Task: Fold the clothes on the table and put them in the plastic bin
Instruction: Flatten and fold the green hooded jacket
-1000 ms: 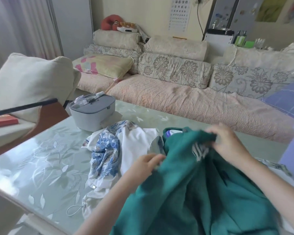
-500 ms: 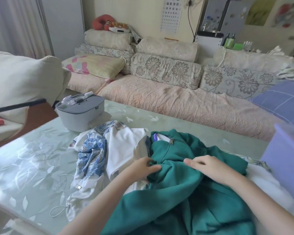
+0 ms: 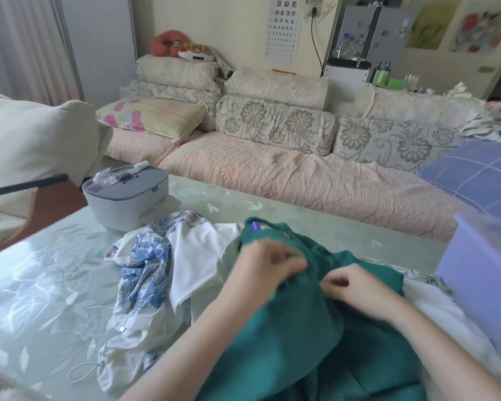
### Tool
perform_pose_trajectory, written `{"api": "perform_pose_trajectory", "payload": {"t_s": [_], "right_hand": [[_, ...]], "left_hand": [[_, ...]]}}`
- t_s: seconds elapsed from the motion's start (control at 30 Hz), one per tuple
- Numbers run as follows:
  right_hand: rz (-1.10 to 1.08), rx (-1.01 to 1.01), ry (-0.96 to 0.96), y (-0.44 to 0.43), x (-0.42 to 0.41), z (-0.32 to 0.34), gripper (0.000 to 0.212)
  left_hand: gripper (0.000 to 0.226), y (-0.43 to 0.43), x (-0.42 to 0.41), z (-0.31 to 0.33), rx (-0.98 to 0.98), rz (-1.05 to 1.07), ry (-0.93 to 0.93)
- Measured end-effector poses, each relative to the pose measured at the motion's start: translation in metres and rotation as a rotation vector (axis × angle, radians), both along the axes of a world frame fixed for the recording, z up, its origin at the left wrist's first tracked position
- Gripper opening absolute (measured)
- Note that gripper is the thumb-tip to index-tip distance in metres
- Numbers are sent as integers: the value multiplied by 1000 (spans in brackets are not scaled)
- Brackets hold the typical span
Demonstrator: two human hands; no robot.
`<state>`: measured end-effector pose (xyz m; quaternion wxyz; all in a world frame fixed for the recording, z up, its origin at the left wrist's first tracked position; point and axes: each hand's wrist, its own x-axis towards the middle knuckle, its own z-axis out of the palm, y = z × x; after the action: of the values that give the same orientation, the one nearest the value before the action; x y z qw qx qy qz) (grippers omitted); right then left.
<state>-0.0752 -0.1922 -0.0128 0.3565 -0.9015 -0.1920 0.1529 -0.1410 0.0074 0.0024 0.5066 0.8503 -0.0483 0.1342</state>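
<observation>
Both hands worked the green garment (image 3: 287,342), which lay bunched on the near right part of the table (image 3: 41,285), partly over the white and blue-patterned clothes (image 3: 156,270) to its left and just beside the purple plastic bin (image 3: 480,279) at the right edge. The left hand (image 3: 265,263) had its grip pinched on green cloth near the collar; the right hand (image 3: 356,287) likewise pinched a fold close beside it. With both grips so near together, lifting could leave the body sagging and crease the fold, or drag the white clothes along. The garment's long axis ran near to far, collar pointing far, toward the sofa (image 3: 301,180)
</observation>
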Motion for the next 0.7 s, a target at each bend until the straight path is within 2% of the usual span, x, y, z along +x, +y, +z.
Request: {"api": "perform_pose_trajectory", "payload": {"t_s": [0.07,0.1,0.13,0.2,0.23,0.3,0.4,0.53,0.57,0.63,0.7], "right_hand": [[-50,40,-69,0,11,19,21],[-95,62,-117,2,19,28,19],[-122,73,-154,7,29,35,20],[-86,59,-161,28,48,38,30],[-39,41,-140,43,57,36,38],[51,20,-94,78,73,29,52],[149,-51,-54,126,88,15,68],[199,-299,-62,150,101,-5,85],[191,-387,-107,148,101,-8,82],[159,-518,-250,140,99,-10,60],[75,-499,-339,123,94,-6,36]], "left_hand": [[31,-5,-9,-24,46,-224,403],[33,-3,-11,-37,7,-241,512],[28,-1,-12,-47,-66,-207,534],[17,6,-6,-58,-152,-6,401],[18,9,-2,-59,-99,104,308],[35,8,2,-63,100,232,175],[39,-5,-3,-70,245,182,74],[41,-5,-3,-87,77,122,104],[44,-3,-3,-87,31,138,108],[47,0,-3,-86,-68,160,117],[46,-1,-4,-85,-177,169,104]]}}
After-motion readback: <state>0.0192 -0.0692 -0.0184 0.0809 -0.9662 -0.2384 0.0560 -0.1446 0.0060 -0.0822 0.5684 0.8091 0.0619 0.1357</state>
